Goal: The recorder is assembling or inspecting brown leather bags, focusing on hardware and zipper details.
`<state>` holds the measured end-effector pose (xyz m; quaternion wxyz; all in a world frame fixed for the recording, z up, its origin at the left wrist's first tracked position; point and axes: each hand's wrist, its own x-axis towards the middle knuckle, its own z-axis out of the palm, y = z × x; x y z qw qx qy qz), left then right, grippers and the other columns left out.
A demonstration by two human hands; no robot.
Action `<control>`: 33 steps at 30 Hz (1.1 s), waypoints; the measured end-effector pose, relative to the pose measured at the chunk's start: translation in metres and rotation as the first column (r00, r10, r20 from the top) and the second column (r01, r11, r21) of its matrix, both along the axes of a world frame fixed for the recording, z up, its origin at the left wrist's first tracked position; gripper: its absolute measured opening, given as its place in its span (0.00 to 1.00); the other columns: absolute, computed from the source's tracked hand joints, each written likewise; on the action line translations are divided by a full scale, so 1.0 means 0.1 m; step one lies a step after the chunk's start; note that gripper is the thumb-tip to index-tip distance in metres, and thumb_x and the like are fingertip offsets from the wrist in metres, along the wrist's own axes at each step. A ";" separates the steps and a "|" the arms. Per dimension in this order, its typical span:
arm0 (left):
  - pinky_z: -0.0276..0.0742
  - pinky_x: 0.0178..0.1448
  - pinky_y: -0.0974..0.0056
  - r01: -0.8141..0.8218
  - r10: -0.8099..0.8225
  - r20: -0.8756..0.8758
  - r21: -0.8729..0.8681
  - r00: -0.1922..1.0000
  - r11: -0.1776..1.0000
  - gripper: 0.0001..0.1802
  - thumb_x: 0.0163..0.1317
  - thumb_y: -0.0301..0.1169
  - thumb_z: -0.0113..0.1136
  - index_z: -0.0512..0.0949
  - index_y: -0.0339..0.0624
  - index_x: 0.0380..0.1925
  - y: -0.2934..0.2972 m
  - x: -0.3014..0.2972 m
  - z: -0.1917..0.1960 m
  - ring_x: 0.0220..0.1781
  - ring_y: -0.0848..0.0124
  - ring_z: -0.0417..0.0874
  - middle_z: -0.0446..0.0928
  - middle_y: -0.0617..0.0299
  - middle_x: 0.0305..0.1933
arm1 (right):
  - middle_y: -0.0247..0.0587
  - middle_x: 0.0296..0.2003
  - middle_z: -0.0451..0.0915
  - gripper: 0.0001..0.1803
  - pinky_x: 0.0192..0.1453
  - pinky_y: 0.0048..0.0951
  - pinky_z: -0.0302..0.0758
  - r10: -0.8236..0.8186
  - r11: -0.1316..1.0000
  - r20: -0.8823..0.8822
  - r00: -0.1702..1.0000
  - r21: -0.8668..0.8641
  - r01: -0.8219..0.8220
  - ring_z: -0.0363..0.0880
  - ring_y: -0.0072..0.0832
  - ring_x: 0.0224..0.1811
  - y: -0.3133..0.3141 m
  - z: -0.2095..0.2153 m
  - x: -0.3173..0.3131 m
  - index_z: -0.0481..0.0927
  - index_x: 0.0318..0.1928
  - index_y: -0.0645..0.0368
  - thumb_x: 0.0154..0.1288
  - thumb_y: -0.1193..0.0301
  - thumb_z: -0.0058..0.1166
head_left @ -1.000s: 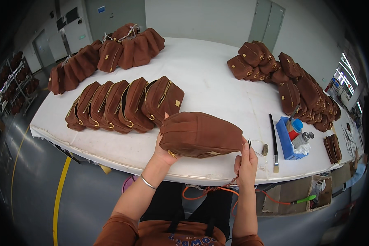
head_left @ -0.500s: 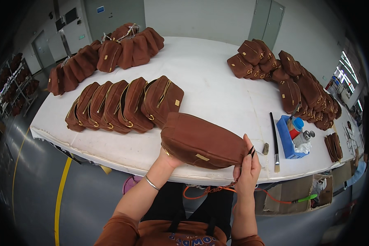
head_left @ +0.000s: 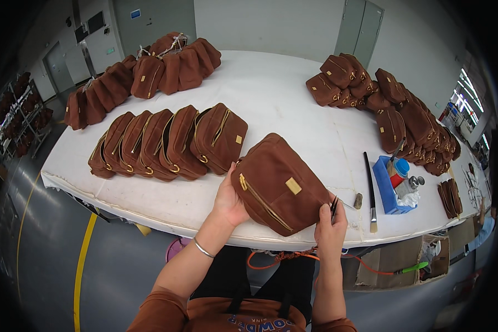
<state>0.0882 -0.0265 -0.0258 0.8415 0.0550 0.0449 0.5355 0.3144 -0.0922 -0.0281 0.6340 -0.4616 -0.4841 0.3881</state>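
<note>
Over the table's near edge I hold a brown zippered pouch bag (head_left: 276, 185). Its broad face, with a gold label patch and a gold zipper, is turned up toward me. My left hand (head_left: 232, 202) grips the bag's left side, its fingers partly hidden behind it. My right hand (head_left: 330, 224) is closed on the right corner. A small dark pointed tool (head_left: 333, 205) sticks out of the right fingers; its kind is not clear. Just beyond my left hand, several similar bags (head_left: 171, 141) stand in a row, some with zippers open.
Brown bags are heaped at the back left (head_left: 177, 66) and right (head_left: 409, 116) of the white table (head_left: 276, 83). Right of my hand lie a long brush (head_left: 369, 191), a small stub (head_left: 358, 200) and a blue bin (head_left: 386, 188) with bottles. An orange hose (head_left: 254, 264) hangs below the edge.
The held bag has been turned: its narrow side faced up before, and now its front with zipper and patch does. My left hand has shifted slightly up along the bag's side.
</note>
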 end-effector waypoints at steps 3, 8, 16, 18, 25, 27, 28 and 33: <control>0.64 0.73 0.49 -0.020 0.022 -0.063 0.043 0.998 0.999 0.29 0.75 0.52 0.40 0.70 0.41 0.62 -0.04 -0.08 0.18 0.67 0.57 0.71 0.71 0.53 0.66 | 0.35 0.37 0.78 0.25 0.37 0.20 0.69 0.013 0.983 -0.098 0.995 -0.180 -0.030 0.73 0.17 0.33 -0.01 0.00 0.01 0.72 0.59 0.67 0.72 0.60 0.54; 0.67 0.70 0.53 -0.014 0.036 -0.218 0.105 0.975 0.994 0.24 0.74 0.44 0.48 0.68 0.40 0.62 0.00 -0.02 0.32 0.66 0.61 0.73 0.73 0.56 0.63 | 0.33 0.25 0.80 0.19 0.11 0.16 0.51 0.056 0.963 -0.120 0.991 -0.255 -0.085 0.55 0.09 0.10 -0.02 -0.07 -0.03 0.76 0.51 0.61 0.74 0.57 0.50; 0.77 0.63 0.54 0.103 0.008 -0.484 0.203 0.875 0.974 0.22 0.74 0.38 0.51 0.68 0.37 0.61 0.00 0.04 0.36 0.61 0.64 0.78 0.75 0.56 0.61 | 0.43 0.30 0.85 0.19 0.10 0.16 0.51 0.094 0.945 -0.112 0.989 -0.304 -0.124 0.55 0.09 0.09 -0.06 -0.06 -0.10 0.75 0.53 0.64 0.76 0.60 0.46; 0.80 0.61 0.56 0.140 0.016 -0.559 0.235 0.829 0.962 0.22 0.74 0.38 0.50 0.68 0.37 0.61 0.00 0.05 0.35 0.59 0.65 0.80 0.76 0.55 0.60 | 0.44 0.31 0.85 0.19 0.11 0.16 0.51 0.093 0.947 -0.114 0.989 -0.297 -0.123 0.54 0.09 0.09 -0.09 -0.03 -0.11 0.75 0.53 0.65 0.77 0.60 0.45; 0.80 0.60 0.59 0.080 0.067 -0.578 0.224 0.814 0.971 0.20 0.73 0.36 0.53 0.70 0.37 0.59 -0.07 0.07 0.38 0.58 0.67 0.80 0.76 0.57 0.59 | 0.43 0.32 0.85 0.24 0.14 0.16 0.54 0.119 0.945 -0.109 0.987 -0.292 -0.147 0.57 0.08 0.12 -0.19 0.05 -0.08 0.72 0.61 0.66 0.75 0.61 0.46; 0.80 0.60 0.61 0.039 0.086 -0.580 0.199 0.810 0.979 0.19 0.71 0.34 0.55 0.72 0.37 0.57 -0.06 0.05 0.33 0.57 0.68 0.81 0.78 0.58 0.58 | 0.42 0.32 0.85 0.24 0.14 0.16 0.54 0.125 0.943 -0.108 0.986 -0.297 -0.152 0.56 0.07 0.12 -0.21 0.04 -0.07 0.72 0.62 0.67 0.75 0.61 0.47; 0.80 0.60 0.61 0.039 0.085 -0.580 0.199 0.810 0.979 0.19 0.71 0.34 0.55 0.72 0.37 0.57 -0.06 0.04 0.31 0.57 0.68 0.81 0.78 0.58 0.58 | 0.42 0.32 0.85 0.24 0.15 0.16 0.54 0.132 0.940 -0.107 0.986 -0.302 -0.158 0.56 0.06 0.13 -0.21 0.03 -0.06 0.71 0.62 0.67 0.75 0.61 0.47; 0.77 0.63 0.60 0.026 0.076 -0.505 0.191 0.860 0.981 0.18 0.69 0.31 0.56 0.73 0.38 0.57 -0.08 0.03 0.27 0.58 0.69 0.80 0.78 0.59 0.57 | 0.39 0.30 0.83 0.23 0.16 0.16 0.56 0.032 0.969 0.015 0.999 -0.245 -0.027 0.59 0.08 0.14 -0.05 -0.20 0.09 0.71 0.62 0.67 0.76 0.63 0.46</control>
